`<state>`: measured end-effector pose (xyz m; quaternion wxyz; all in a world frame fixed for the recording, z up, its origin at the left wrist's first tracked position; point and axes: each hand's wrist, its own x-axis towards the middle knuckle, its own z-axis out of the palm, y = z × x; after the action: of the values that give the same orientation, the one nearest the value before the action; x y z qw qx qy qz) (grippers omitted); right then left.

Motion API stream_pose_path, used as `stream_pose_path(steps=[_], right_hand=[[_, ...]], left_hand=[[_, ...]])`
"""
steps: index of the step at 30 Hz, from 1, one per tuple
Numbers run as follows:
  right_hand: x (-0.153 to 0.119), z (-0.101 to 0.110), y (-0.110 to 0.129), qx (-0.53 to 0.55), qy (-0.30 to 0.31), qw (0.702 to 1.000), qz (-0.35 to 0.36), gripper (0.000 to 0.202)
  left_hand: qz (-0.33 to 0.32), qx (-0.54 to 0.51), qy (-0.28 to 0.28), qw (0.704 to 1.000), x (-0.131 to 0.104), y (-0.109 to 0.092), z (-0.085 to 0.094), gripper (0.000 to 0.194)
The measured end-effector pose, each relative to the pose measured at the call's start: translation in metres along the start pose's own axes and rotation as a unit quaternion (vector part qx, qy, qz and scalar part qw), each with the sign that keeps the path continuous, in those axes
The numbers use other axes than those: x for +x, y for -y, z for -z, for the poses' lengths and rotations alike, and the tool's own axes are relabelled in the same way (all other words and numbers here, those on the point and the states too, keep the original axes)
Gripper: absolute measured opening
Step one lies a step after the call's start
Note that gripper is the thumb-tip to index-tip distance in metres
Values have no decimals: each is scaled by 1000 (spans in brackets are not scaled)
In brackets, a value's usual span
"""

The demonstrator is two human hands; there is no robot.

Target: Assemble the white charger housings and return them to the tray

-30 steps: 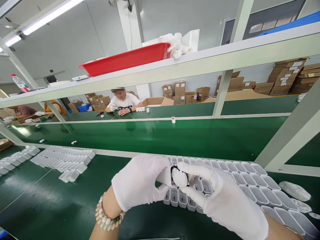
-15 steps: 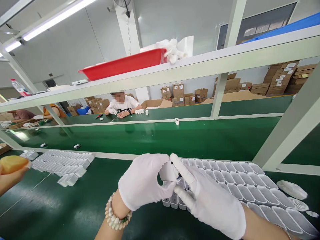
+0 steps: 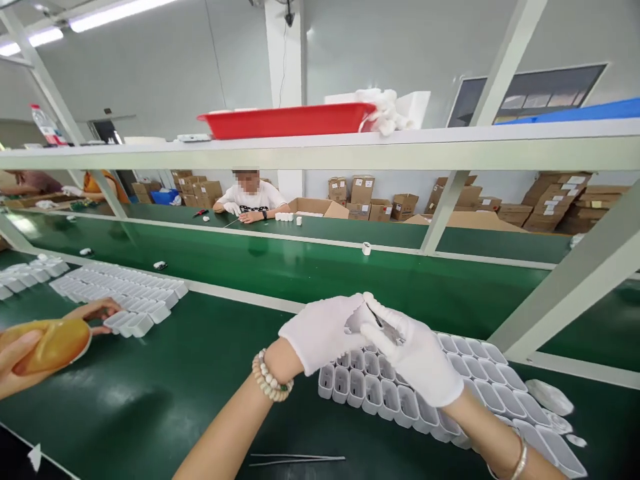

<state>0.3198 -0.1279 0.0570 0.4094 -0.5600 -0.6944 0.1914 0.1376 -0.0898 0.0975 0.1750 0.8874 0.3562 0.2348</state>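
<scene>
My left hand [image 3: 320, 333], in a white glove, closes around a small white plastic piece [image 3: 356, 321] above the green bench. From the other side my gloved right hand [image 3: 417, 363] pinches the same piece, and a dark spot shows between the fingers. The gloves hide most of the piece, so its full shape cannot be made out. Below and behind my hands stand rows of white, open-topped plastic housings [image 3: 373, 393]. Several of the nearer ones have a dark slot inside. My right forearm covers part of these rows.
At left, a co-worker's hands [image 3: 97, 312] hold a yellow-orange rounded object [image 3: 53, 343] and touch another block of white housings [image 3: 125, 283]. Thin strips [image 3: 297, 459] lie at the front. A shelf [image 3: 300, 155] with a red tray [image 3: 285, 122] spans above. Another person [image 3: 250, 197] sits opposite.
The view has shifted and levelled. My hands keep hold of the white piece and have turned it slightly. At left, the co-worker's second hand now reaches the housings, and more of the yellow-orange object shows.
</scene>
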Motion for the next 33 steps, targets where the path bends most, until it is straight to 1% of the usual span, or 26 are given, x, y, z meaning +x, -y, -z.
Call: stream_pose_path(steps=[2,3,4,5,7,9,12,14,16,18,20,21,23,24,25,26,27,28,29,30,31,33], right_hand=[[6,3,-8,13,8,1000,-12,50],[11,5,-12,13,13,1000,-12,47],[17,7,-17,7,15,1000,-13,44],[25,9,-22,-4,15,1000,-18,43],[45,12,-33,-32,11,999,-37,41],[68,13,-48,-70,10,995,-65,38],[94,6,-72,-134,23,985,-108,30],[102,0,-86,-179,38,974,-131,26],[105,-3,-95,-221,62,962,-148,25],[106,0,-97,-259,83,949,-158,24],[106,7,-91,-292,88,940,-156,25],[103,12,-84,-304,83,937,-147,26],[87,17,-64,-314,79,939,-112,31],[73,16,-52,-308,90,943,-84,33],[53,13,-40,-297,112,947,-53,32],[30,7,-28,-283,150,947,-20,27],[5,-1,-18,-267,206,941,36,21],[-21,-10,-12,-262,266,915,153,22],[-46,-21,-8,-262,296,884,249,27],[-67,-32,-8,-263,308,863,303,31],[-84,-42,-11,-256,304,858,326,35],[-102,-59,-24,-228,278,878,317,36]], left_hand=[[-5,-13,40,999,3,12,4,57],[0,-22,44,999,5,20,7,57],[17,-26,33,999,7,30,10,53],[46,-22,16,999,10,41,14,47],[125,5,-10,992,15,67,18,33],[181,21,-18,983,18,97,14,25],[257,48,-7,965,12,136,-8,28],[281,58,12,958,7,153,-27,27],[286,64,25,956,3,163,-44,27],[282,70,31,956,3,168,-56,27],[275,77,34,958,6,172,-64,27],[272,80,35,958,7,174,-67,28],[270,85,39,958,9,177,-70,28],[270,87,40,958,10,178,-71,28],[270,88,42,958,10,180,-72,28],[270,90,43,958,10,181,-73,28],[270,91,43,958,10,182,-74,29],[269,92,42,958,10,183,-74,29],[269,94,40,958,9,183,-75,29],[268,96,39,958,9,183,-76,29],[267,98,38,958,9,183,-76,29],[266,103,37,958,8,183,-76,29]])
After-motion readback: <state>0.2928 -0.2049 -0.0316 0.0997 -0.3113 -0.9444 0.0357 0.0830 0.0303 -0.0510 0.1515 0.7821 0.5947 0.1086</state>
